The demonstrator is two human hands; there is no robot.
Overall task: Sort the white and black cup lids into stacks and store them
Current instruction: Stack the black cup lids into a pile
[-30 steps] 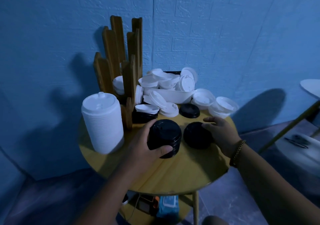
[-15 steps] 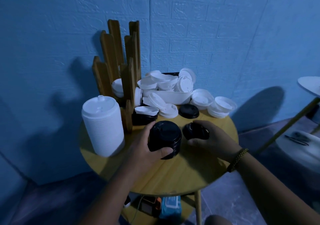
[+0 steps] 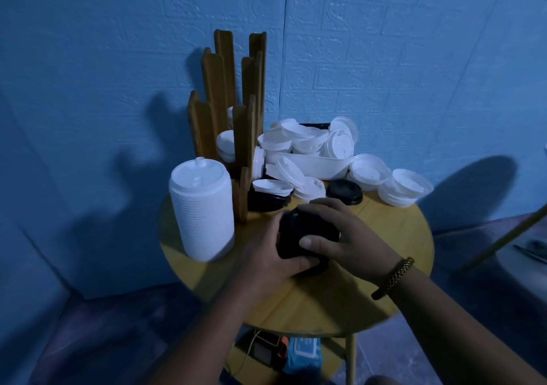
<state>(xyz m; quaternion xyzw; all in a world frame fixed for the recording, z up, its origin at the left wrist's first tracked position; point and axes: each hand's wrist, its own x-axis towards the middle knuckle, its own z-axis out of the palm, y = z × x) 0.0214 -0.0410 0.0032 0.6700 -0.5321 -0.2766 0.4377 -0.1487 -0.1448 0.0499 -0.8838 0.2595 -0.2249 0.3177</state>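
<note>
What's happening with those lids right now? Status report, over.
Left hand and right hand grip black lid stack on the table. Loose black lid, heaped white lids just behind.

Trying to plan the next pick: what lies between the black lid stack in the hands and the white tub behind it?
Head view: a loose black lid and some loose white lids lie on the table between the stack and the tub.

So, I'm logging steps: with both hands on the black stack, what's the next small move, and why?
Probably the right hand lifts off the black stack and takes the loose black lid behind it, which lies unstacked, while the left hand grips the stack.
</note>
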